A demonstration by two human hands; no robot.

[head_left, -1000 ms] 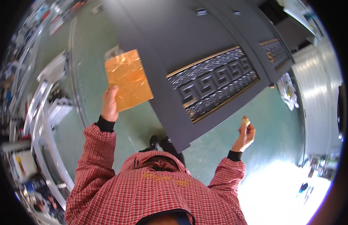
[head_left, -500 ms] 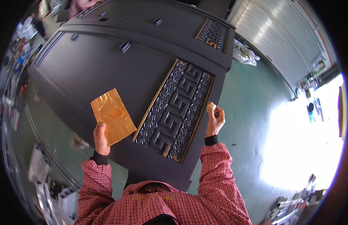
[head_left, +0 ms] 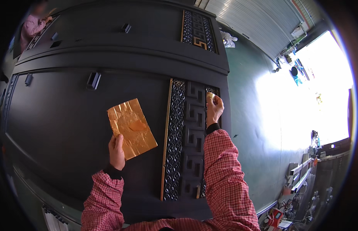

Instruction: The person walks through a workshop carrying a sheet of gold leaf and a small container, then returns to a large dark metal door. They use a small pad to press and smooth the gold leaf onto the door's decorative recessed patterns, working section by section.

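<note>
My left hand (head_left: 117,154) grips the lower left edge of a flat rectangular board wrapped in gold foil (head_left: 129,134). A smear of orange-gold paint (head_left: 137,125) lies on its face. Between the fingertips of my right hand (head_left: 215,109) is a small pale pad, perhaps a sponge (head_left: 211,94). That hand is over the upper right of a carved inset (head_left: 195,134), at its right-hand scroll strip; I cannot tell whether the pad touches it. The inset has a raised key pattern between scrollwork strips. Its left edging (head_left: 166,142) is gold, as is one short bar (head_left: 198,191) at the bottom.
The inset is part of a large dark panel (head_left: 71,127) with a block-shaped fitting (head_left: 93,81). Beyond lies a second panel (head_left: 156,27), its key pattern partly gold. A person in pink (head_left: 32,29) is at the far left. Green floor (head_left: 248,115) runs along the right.
My view has shifted, bringing the panel squarer in front of me. My right hand has moved from beside the panel's right edge to over the carved inset. The foil-wrapped board stays in my left hand.
</note>
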